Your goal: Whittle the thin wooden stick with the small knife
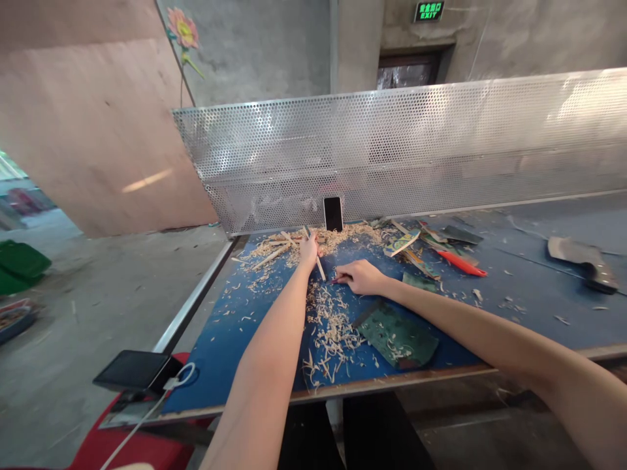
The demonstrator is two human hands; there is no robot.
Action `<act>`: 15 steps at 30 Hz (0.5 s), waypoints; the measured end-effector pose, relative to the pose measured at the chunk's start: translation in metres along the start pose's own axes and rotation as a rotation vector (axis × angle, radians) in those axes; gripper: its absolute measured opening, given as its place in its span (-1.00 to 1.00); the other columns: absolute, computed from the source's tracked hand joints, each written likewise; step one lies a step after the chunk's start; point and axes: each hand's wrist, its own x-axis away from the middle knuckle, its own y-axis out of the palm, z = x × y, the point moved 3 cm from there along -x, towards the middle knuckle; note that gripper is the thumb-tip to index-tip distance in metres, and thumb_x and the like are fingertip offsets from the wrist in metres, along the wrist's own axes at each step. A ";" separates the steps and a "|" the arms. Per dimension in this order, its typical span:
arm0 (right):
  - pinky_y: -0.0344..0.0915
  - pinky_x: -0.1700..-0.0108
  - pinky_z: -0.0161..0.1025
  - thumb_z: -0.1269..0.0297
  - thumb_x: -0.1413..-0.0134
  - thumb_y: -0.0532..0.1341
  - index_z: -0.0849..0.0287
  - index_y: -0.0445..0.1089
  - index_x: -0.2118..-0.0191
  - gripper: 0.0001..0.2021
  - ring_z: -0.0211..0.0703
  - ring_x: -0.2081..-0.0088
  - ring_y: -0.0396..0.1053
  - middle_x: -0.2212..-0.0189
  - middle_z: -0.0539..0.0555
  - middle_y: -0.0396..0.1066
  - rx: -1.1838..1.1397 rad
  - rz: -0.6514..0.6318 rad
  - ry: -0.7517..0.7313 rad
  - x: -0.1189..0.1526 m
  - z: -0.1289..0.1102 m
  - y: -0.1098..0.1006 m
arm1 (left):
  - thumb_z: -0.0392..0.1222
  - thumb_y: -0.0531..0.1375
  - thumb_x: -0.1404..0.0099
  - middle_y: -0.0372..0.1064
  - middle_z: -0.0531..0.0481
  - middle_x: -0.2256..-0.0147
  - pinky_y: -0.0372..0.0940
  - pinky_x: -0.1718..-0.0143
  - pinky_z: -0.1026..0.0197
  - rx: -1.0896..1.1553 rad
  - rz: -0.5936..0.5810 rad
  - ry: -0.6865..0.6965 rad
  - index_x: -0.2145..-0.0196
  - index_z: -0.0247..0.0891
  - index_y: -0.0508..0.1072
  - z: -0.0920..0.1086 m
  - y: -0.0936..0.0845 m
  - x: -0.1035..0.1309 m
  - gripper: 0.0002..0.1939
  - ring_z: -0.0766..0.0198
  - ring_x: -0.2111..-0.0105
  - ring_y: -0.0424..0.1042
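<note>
Near the middle of the blue tabletop (220,349), my left hand (309,249) is closed around a thin wooden stick (321,269), which slants down toward my right hand. My right hand (361,277) rests just right of the stick's lower end, its fingers pinched on a small dark reddish object (336,281) too small to name. Pale wood shavings (333,326) lie below and around both hands. Several more wooden sticks (271,256) lie among shavings left of my left hand. A green sheet (399,334) with shavings on it is below my right forearm.
A phone (334,214) stands against the perforated metal screen (304,156). To the right lie a red-handled tool (460,262), a patterned piece (401,243) and a curved sheet (580,258). A black device (134,371) with a white cable sits at the front left corner.
</note>
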 end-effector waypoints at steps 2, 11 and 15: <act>0.30 0.14 -0.22 0.36 -0.47 0.35 0.02 0.65 0.18 -0.86 0.00 0.17 0.68 0.19 0.06 0.80 -0.018 0.035 0.003 0.001 0.000 0.000 | 0.19 0.33 -0.63 -0.11 0.29 0.62 -0.06 0.59 0.27 0.000 0.007 -0.006 0.24 -0.09 0.30 0.000 0.000 0.000 -0.58 0.36 0.68 -0.04; 0.42 0.03 -0.20 0.30 -0.60 0.31 0.03 0.65 -0.06 -0.86 0.02 0.07 0.71 0.03 0.11 0.79 -0.022 0.107 0.014 -0.004 0.004 0.000 | 0.28 0.14 -0.69 -0.01 0.26 0.63 -0.08 0.65 0.27 0.112 -0.010 -0.042 0.21 -0.10 0.34 0.000 0.001 0.000 -0.56 0.34 0.72 0.01; 0.40 0.03 -0.20 0.33 -0.60 0.31 0.04 0.62 -0.10 -0.86 0.01 0.07 0.70 0.02 0.11 0.78 0.003 0.109 0.074 -0.006 0.006 -0.002 | 0.18 0.31 -0.60 0.06 0.27 0.63 0.05 0.63 0.28 0.091 -0.035 -0.002 0.16 -0.12 0.36 0.000 0.002 0.002 -0.64 0.33 0.73 0.09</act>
